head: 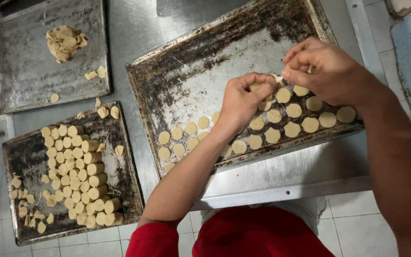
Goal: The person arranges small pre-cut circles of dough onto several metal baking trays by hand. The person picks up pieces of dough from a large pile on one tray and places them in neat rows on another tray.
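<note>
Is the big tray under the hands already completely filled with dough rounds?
No, the dough rounds cover only the near edge of the big tray, and the rest is bare metal.

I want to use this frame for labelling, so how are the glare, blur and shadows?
Head view: soft glare on the steel table and the middle of the big tray; the right hand and left hand are slightly blurred; dough discs are sharp; shadows are faint; edges bow a little.
</note>
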The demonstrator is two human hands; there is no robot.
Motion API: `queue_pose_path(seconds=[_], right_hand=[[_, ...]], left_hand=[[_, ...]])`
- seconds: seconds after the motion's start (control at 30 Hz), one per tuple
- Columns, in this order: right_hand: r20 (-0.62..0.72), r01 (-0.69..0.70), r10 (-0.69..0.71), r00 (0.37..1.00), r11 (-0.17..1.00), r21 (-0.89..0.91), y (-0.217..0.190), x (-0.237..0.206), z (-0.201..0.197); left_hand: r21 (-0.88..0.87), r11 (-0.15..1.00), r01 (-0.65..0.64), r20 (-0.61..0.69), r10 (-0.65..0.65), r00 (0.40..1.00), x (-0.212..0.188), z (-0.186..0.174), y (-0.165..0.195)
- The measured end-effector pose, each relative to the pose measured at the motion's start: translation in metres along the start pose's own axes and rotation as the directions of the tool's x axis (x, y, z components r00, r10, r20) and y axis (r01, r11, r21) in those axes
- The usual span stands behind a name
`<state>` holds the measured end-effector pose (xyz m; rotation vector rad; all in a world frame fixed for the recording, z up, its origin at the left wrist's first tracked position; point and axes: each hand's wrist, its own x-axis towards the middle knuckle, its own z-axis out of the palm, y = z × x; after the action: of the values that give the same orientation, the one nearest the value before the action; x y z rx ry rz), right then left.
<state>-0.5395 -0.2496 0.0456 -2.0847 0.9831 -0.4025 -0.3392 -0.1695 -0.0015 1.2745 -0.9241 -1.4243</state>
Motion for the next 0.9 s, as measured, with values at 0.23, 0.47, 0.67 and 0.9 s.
queue_pose_path(seconds=[0.23, 0.47, 0.67, 0.9], right_hand=[[-0.072, -0.118, 0.097, 0.993, 0.902, -0.415, 0.021, 0.019, -0.002], [0.115, -0.047, 0.063, 0.991, 0.989, -0.138, 0.014, 0.019, -0.002], [0.176, 0.058, -0.059, 0.983, 0.998, 0.014, 0.005, 0.021, 0.004], [0.160, -0.119, 0.163, 0.974, 0.960, -0.255, -0.001, 0.036, 0.010]], left_hand=[[-0.047, 0.999, -0.016, 0.066, 0.019, 0.998, -0.001, -0.002, -0.003], [-0.135, 0.983, -0.123, -0.036, 0.119, 0.992, 0.004, -0.003, -0.010], [-0.018, 0.997, -0.073, -0.133, 0.070, 0.989, 0.003, -0.003, -0.016], [-0.114, 0.990, -0.080, -0.120, 0.067, 0.991, -0.008, -0.017, -0.018]])
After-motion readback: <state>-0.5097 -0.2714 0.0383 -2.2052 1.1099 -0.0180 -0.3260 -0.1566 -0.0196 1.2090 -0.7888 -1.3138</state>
